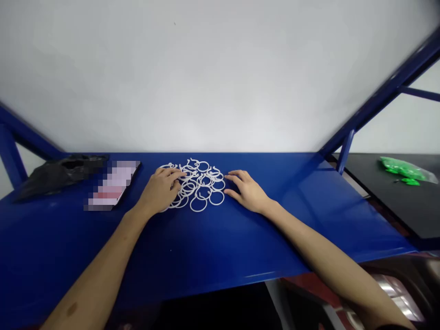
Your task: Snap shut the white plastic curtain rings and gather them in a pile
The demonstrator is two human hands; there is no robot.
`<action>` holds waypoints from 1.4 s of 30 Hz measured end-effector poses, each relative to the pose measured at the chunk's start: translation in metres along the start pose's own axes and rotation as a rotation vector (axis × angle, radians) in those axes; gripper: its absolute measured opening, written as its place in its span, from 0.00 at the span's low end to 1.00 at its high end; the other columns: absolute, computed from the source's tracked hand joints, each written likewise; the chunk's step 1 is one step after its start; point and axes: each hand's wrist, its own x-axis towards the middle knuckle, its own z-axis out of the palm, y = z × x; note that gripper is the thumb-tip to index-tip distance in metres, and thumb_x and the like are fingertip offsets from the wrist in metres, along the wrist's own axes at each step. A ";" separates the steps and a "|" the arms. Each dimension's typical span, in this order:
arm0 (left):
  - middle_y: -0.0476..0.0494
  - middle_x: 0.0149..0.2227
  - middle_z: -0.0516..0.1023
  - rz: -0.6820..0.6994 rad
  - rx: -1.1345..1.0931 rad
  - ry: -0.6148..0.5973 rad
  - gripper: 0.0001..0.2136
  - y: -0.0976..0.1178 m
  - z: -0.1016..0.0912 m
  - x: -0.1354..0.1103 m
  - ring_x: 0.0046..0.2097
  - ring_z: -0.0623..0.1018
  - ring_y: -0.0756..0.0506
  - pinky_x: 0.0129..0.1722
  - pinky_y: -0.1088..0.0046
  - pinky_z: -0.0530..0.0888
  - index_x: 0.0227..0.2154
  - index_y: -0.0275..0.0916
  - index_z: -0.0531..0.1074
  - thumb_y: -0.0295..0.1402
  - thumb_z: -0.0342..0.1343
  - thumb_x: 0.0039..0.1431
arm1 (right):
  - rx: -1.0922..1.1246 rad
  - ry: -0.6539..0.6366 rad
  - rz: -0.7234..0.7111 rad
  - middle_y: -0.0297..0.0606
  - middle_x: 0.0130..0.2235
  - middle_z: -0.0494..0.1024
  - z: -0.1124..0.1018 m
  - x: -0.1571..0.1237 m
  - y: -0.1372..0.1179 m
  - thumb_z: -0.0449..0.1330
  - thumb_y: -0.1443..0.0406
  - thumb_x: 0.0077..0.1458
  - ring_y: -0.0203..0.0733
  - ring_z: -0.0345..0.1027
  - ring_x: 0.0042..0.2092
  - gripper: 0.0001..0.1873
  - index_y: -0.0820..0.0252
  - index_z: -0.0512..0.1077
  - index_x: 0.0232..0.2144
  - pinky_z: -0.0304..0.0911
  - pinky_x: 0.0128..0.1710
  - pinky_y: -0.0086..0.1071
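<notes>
A loose pile of white plastic rings (198, 205), like curtain rings with small hooked ends, lies on the blue table. My left hand (161, 189) rests over the left side of the pile, fingers spread and lying on some rings, which it partly hides. At the pile's right edge is my right hand (248, 190), its fingers apart and pointing toward the rings. The fingertips are close beside the outermost rings; whether they touch them I cannot tell. Neither hand grips a ring.
A phone (115, 185) with a blurred-out screen lies left of the pile, beside a crumpled black plastic bag (65, 173). Blue metal bars (364, 110) rise at the table's ends. On a black table (398, 201) to the right sits a clear bag of green items (405, 169).
</notes>
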 end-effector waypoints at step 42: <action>0.46 0.40 0.81 -0.314 -0.441 0.006 0.17 0.030 -0.026 -0.003 0.38 0.77 0.44 0.39 0.67 0.71 0.40 0.43 0.76 0.51 0.51 0.63 | 0.035 -0.014 -0.023 0.50 0.56 0.71 0.002 0.000 -0.005 0.56 0.54 0.66 0.54 0.65 0.57 0.23 0.60 0.67 0.58 0.67 0.58 0.54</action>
